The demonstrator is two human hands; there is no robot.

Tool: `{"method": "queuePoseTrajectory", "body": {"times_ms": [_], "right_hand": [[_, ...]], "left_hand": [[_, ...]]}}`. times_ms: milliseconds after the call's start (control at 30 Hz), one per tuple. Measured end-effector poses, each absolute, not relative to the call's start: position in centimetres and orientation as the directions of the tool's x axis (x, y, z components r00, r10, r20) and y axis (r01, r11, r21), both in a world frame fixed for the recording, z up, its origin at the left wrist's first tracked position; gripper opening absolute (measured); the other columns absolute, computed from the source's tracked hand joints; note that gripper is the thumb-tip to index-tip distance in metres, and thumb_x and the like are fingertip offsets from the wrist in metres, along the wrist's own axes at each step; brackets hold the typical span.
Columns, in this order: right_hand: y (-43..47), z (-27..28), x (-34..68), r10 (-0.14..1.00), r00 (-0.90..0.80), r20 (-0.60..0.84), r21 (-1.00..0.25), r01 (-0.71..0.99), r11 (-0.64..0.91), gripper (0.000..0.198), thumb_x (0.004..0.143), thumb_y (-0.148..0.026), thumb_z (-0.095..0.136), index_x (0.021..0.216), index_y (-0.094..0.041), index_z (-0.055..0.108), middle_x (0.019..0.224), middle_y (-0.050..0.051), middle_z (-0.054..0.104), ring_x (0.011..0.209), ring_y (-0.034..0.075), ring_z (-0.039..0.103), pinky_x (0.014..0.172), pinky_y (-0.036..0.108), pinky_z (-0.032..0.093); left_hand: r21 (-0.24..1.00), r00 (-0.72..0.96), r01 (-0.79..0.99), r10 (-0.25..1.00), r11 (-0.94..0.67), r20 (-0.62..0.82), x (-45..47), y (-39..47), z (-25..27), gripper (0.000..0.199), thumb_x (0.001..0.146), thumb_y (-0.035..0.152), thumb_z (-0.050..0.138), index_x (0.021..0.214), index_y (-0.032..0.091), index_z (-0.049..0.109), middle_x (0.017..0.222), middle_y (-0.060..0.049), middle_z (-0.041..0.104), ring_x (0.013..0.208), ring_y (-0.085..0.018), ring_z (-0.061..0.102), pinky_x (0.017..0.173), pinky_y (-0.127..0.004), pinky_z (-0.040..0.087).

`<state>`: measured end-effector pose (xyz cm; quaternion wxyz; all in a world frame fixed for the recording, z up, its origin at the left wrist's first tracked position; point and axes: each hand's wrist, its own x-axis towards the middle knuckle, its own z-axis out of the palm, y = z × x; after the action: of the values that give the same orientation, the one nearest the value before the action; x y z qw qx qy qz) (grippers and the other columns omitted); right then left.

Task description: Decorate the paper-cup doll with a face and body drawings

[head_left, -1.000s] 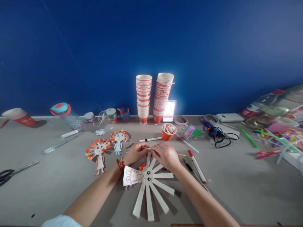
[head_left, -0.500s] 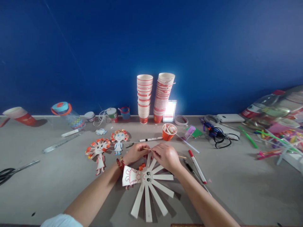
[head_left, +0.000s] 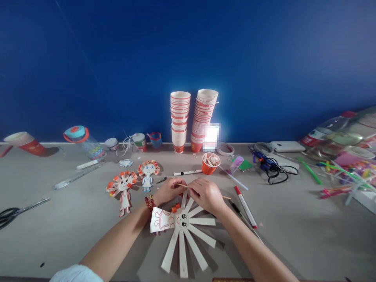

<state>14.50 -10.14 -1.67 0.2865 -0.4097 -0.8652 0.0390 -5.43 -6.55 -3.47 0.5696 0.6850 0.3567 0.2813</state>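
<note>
A paper-cup doll [head_left: 178,220] lies before me, with a drawn face, a dress-shaped body at its left and long white strips fanned out. Its upper strip [head_left: 184,200] runs up between my hands, where its end is hidden. A thin wooden stick [head_left: 182,185] crosses there; its other end sticks out beyond my right hand. My left hand [head_left: 170,190] is closed, fingertips pinching at the stick by the strip. My right hand [head_left: 208,196] is closed around the stick. Beside the face are a few orange curled strips [head_left: 176,206].
Two finished-looking paper dolls [head_left: 124,188] lie to the left, scissors [head_left: 20,211] farther left. Cup stacks [head_left: 179,121] stand by the blue wall, an orange cup of scraps [head_left: 210,166] before them. Markers [head_left: 246,207] and a glue gun [head_left: 266,162] lie right.
Both hands keep nearly the same place on the stick and strip. The doll has shifted very slightly; the whole view has moved a little.
</note>
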Motion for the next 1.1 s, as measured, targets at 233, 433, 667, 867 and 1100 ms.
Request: {"method": "queuePoseTrajectory", "body": {"times_ms": [233, 433, 667, 867, 1100], "right_hand": [[-10.08, -1.92, 14.37, 0.704, -0.515, 0.488, -0.234, 0.7, 0.674, 0.021, 0.093, -0.015, 0.051, 0.078, -0.019, 0.066, 0.078, 0.005, 0.068, 0.074, 0.018, 0.059, 0.069, 0.028, 0.042], [-10.11, -1.72, 14.25, 0.67, -0.567, 0.48, -0.15, 0.699, 0.699, 0.02, 0.094, -0.017, 0.053, 0.077, -0.019, 0.064, 0.075, 0.004, 0.065, 0.073, 0.018, 0.056, 0.068, 0.028, 0.041], [-10.05, -1.39, 14.36, 0.648, -0.575, 0.499, -0.117, 0.696, 0.708, 0.027, 0.096, -0.015, 0.047, 0.075, -0.018, 0.062, 0.074, 0.004, 0.064, 0.073, 0.017, 0.054, 0.07, 0.028, 0.04], [-10.13, -1.42, 14.65, 0.673, -0.571, 0.469, -0.144, 0.703, 0.697, 0.024, 0.096, -0.017, 0.049, 0.077, -0.018, 0.063, 0.074, 0.004, 0.064, 0.073, 0.018, 0.055, 0.071, 0.028, 0.04], [-10.39, -1.49, 14.7, 0.733, -0.523, 0.435, -0.207, 0.734, 0.647, 0.02, 0.097, -0.019, 0.049, 0.082, -0.018, 0.064, 0.078, 0.004, 0.067, 0.075, 0.018, 0.058, 0.068, 0.028, 0.038]], "left_hand": [[0.987, 0.583, 0.152, 0.811, -0.049, -0.049, -5.36, -6.49, -3.19, 0.023, 0.083, 0.037, 0.064, 0.079, 0.015, 0.063, 0.069, 0.0, 0.06, 0.063, -0.012, 0.052, 0.063, -0.023, 0.042], [0.994, 0.596, 0.106, 0.8, 0.009, -0.071, -5.48, -6.57, -2.95, 0.028, 0.085, 0.041, 0.063, 0.078, 0.014, 0.063, 0.071, -0.002, 0.061, 0.066, -0.013, 0.053, 0.065, -0.023, 0.043], [0.995, 0.602, 0.102, 0.795, 0.005, -0.066, -5.51, -6.37, -3.52, 0.041, 0.086, 0.053, 0.062, 0.082, 0.013, 0.065, 0.07, 0.0, 0.059, 0.064, -0.011, 0.051, 0.064, -0.023, 0.042], [0.992, 0.617, 0.128, 0.785, -0.02, -0.063, -5.56, -6.32, -3.34, 0.039, 0.086, 0.052, 0.063, 0.082, 0.013, 0.064, 0.072, -0.001, 0.06, 0.066, -0.012, 0.053, 0.065, -0.023, 0.042], [0.986, 0.621, 0.158, 0.782, -0.054, -0.057, -5.56, -6.31, -3.11, 0.033, 0.087, 0.046, 0.063, 0.085, 0.013, 0.065, 0.076, -0.002, 0.064, 0.067, -0.012, 0.054, 0.067, -0.023, 0.042]]}}
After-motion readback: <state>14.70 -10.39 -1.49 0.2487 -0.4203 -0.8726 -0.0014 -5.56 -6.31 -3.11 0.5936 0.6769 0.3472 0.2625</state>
